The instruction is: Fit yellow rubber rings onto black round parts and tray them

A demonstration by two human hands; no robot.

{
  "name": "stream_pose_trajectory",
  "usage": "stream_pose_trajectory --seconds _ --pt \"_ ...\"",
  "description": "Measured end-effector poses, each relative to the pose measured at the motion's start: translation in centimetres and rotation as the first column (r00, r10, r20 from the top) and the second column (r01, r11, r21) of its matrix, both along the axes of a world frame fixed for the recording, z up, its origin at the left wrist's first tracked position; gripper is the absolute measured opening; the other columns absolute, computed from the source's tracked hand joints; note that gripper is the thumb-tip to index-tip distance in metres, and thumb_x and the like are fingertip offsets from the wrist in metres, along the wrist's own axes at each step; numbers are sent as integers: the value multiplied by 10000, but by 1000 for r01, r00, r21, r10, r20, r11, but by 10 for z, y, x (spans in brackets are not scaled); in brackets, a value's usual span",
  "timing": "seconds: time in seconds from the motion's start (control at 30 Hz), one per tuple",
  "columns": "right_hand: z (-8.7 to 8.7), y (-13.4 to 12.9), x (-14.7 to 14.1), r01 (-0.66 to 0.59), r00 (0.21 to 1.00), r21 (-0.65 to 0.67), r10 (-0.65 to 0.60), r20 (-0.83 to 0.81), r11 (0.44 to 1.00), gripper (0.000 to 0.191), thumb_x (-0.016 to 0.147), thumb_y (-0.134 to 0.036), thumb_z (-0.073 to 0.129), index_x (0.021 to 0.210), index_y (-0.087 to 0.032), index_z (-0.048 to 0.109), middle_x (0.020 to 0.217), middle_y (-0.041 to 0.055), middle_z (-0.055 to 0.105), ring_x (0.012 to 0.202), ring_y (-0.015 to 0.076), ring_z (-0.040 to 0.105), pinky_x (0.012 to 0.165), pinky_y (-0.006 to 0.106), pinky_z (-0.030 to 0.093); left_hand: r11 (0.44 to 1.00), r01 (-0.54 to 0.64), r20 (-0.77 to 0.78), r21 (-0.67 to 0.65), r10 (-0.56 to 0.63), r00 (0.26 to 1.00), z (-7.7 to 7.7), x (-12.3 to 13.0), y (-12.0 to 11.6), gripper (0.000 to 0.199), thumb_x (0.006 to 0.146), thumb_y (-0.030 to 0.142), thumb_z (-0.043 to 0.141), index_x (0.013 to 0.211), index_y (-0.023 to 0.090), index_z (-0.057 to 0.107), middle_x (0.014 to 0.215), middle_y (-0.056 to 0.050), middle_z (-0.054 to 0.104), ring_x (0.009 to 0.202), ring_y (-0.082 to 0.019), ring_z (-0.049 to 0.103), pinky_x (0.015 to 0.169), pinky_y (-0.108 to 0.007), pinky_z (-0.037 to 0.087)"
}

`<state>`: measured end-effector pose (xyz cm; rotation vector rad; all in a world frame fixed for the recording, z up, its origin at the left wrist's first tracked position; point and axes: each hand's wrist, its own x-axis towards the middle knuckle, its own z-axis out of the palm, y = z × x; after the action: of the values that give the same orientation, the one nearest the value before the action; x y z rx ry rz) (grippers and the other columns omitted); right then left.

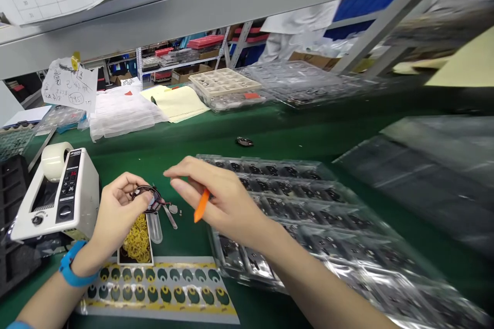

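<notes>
A small round black part with thin wires [148, 199] is pinched between the thumb and fingers of my left hand [125, 200]. My right hand [212, 190] is just to the right of it, around an orange pointed tool [201, 205] that sticks out below the fingers; the thumb and forefinger tips are apart. Under my left hand sits a white box of yellow rings [138, 241]. A clear plastic piece [155, 227] lies beside the box. Nearer to me lies a sheet of yellow-edged stickers [158, 288]. A clear compartment tray of black parts [285, 200] extends beneath my right forearm.
A white tape dispenser [62, 190] stands at the left beside a black tray [15, 216]. One loose black part [244, 142] lies behind the clear tray. Papers, a beige tray [224, 82] and plastic trays line the back, below a grey metal beam [193, 7].
</notes>
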<state>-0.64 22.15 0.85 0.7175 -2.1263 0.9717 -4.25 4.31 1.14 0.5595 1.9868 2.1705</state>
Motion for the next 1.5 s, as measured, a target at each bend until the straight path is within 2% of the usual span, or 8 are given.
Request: stream_pose_trajectory --seconds 0.13,0.43,0.67,0.97,1.13,1.3,1.4,1.5 --pt "-1 3 -2 -227 964 82 211 164 971 128 995 -157 444 944 -164 561 822 37 584 690 126 547 598 225 416 995 98 72 21 -99 992 3 3 0 126 684 173 710 713 147 591 655 27 586 522 -125 632 488 -189 521" --pt "-7 -7 -1 -239 966 71 229 123 969 211 989 -133 379 793 -179 443 698 -8 465 584 106 401 538 228 310 997 55 -67 -48 -58 996 3 5 2 99 628 121 627 632 159 535 647 32 508 509 -79 481 424 -163 430" --pt "-6 -6 0 -290 898 -11 276 343 957 222 988 -179 360 772 -190 414 671 -31 433 549 96 366 525 226 281 991 130 33 -31 -129 991 6 4 0 113 688 149 676 661 145 566 609 36 511 448 -71 490 411 -170 399" --pt "-5 -9 -3 -23 750 -350 247 614 937 487 938 -572 398 630 -196 430 560 -32 341 494 107 334 465 239 274 991 65 -204 -117 -88 975 -5 -7 -1 111 824 171 667 721 136 647 672 7 541 555 -88 567 495 -163 457" --pt "-5 -17 2 53 635 -504 361 683 862 558 818 -692 550 600 -183 476 552 -26 377 470 88 317 449 236 261 913 -344 -806 -218 30 591 -31 -15 -4 192 923 184 531 985 157 710 706 -47 581 637 -156 574 569 -255 501" --pt "-7 -36 15 43 539 -672 549 639 739 531 823 -669 588 642 -189 449 565 -42 317 486 88 229 457 243 251 814 -444 -849 -374 -108 517 -39 4 -15 262 954 224 496 1126 214 694 864 -100 661 786 -218 640 716 -337 543" --pt "-9 -34 18 -29 595 -563 467 654 826 517 854 -663 567 648 -199 467 600 -3 391 530 127 352 480 263 326 789 -439 -756 -430 -49 653 -43 32 -30 295 939 225 524 1204 224 653 1099 -128 651 1017 -261 615 887 -412 514" --pt "-20 -18 14 -19 772 -371 249 584 928 412 875 -609 587 730 -228 530 659 24 468 565 154 418 482 283 344 905 -248 -230 -345 175 957 -55 64 -59 409 762 320 759 1139 186 675 1097 -134 642 973 -269 611 867 -411 517"
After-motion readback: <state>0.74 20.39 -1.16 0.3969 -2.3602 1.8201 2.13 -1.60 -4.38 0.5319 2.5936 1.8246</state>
